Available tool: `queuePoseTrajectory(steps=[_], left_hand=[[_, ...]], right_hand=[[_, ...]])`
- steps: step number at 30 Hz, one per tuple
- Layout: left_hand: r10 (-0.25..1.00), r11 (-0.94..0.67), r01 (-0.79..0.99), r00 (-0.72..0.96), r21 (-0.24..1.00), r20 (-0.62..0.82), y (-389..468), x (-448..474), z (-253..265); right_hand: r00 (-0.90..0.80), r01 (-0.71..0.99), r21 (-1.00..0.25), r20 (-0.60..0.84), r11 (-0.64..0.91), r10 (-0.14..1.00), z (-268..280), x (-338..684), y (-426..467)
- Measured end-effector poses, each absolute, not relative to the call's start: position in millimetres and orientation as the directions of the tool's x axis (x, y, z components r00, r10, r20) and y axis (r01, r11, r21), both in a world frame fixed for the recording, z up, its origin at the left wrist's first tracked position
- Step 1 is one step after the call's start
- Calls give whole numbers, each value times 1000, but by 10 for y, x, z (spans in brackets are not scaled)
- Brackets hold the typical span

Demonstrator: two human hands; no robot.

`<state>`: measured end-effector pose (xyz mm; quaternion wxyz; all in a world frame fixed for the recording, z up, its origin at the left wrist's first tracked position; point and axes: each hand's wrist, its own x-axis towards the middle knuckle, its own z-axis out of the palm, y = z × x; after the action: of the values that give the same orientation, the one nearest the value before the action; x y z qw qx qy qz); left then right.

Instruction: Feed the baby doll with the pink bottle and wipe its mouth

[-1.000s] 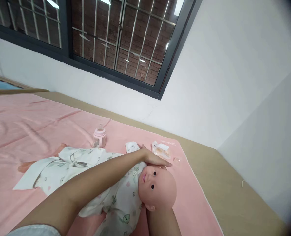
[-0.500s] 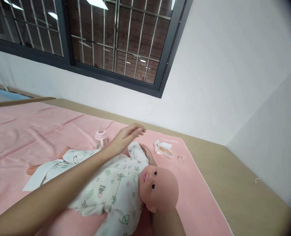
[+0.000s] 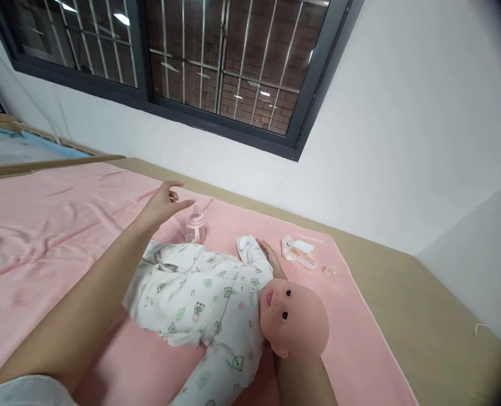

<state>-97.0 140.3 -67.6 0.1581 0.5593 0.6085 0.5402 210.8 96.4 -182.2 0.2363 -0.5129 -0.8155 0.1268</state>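
Left hand (image 3: 163, 206), grip wide, hovers beside the pink-capped clear bottle (image 3: 196, 226); right hand (image 3: 271, 254), part-hidden, grip can't be told. Level forearm (image 3: 303, 378) best cradles the bald, white-suited plastic doll (image 3: 229, 296)!

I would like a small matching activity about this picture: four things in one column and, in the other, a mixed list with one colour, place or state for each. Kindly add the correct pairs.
Things:
1. doll
2. bottle
3. left hand
4. window

Descriptions:
A. half open, holding nothing
B. dark-framed, in the background
C. lying down, dressed in printed white
D. pale pink, standing

Pairs: 1-C; 2-D; 3-A; 4-B
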Motion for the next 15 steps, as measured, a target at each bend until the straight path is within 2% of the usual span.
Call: queuePoseTrajectory(steps=[3,6,11,15], left_hand=[[938,-87,584,-225,807,264,1481,-1133,-838],[980,-59,611,-117,790,163,1578,-1172,-1009],[988,-150,602,59,784,144,1743,-1061,-1211],[985,-144,632,18,761,172,1808,-1002,-1296]], right_hand=[[-297,864,-386,127,323,947,-1886,2143,966],[-232,898,-360,100,253,968,-1938,2171,961],[-176,915,-348,115,205,978,-1958,2183,982],[-215,880,-413,94,235,972,-1925,2178,974]])
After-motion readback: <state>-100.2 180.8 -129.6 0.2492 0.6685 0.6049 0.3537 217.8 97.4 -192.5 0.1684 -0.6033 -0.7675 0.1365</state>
